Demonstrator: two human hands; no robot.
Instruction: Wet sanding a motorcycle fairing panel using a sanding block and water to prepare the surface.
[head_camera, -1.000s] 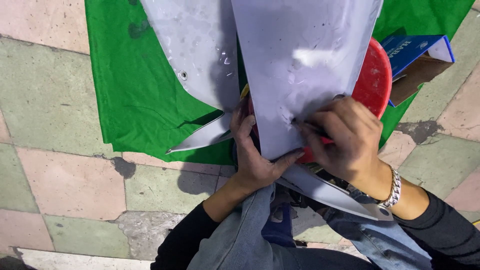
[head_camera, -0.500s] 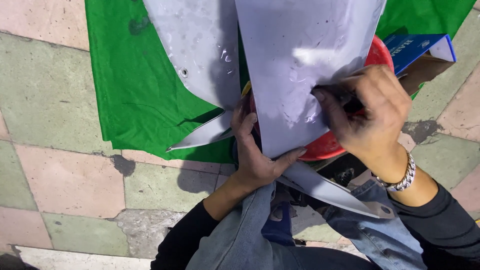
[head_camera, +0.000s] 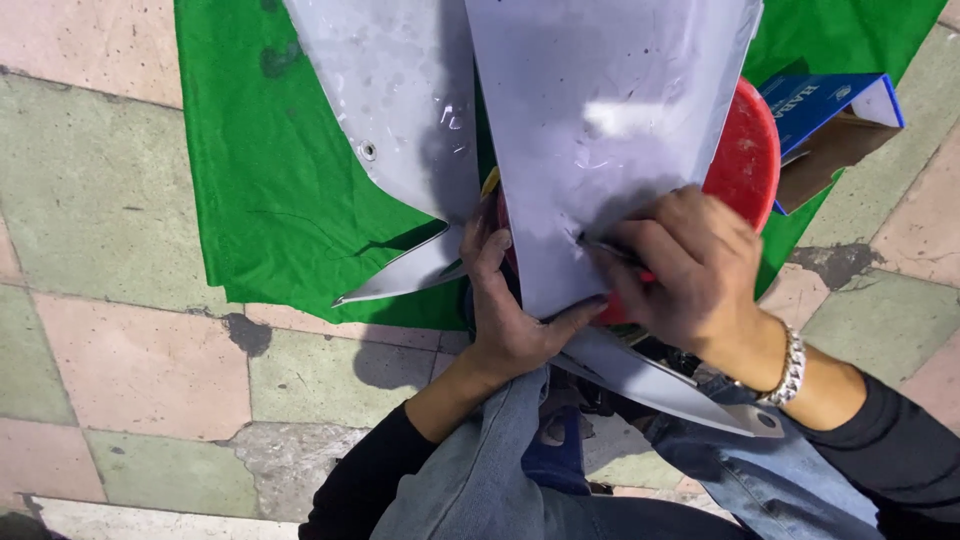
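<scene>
Both hands work the pale grey plastic panel (head_camera: 600, 130) — left hand (head_camera: 510, 310) clamping its lower edge, right hand (head_camera: 690, 270) gripping a small red-handled tool (head_camera: 612, 255); brace firmly, short strokes.

One package shows: a blue cardboard box (head_camera: 835, 115) at the upper right, lying on its side on the green cloth (head_camera: 270, 180) just beside the red round lid (head_camera: 748, 160). Its outer faces are blue with a white panel, and its open end shows plain brown cardboard inside.
</scene>
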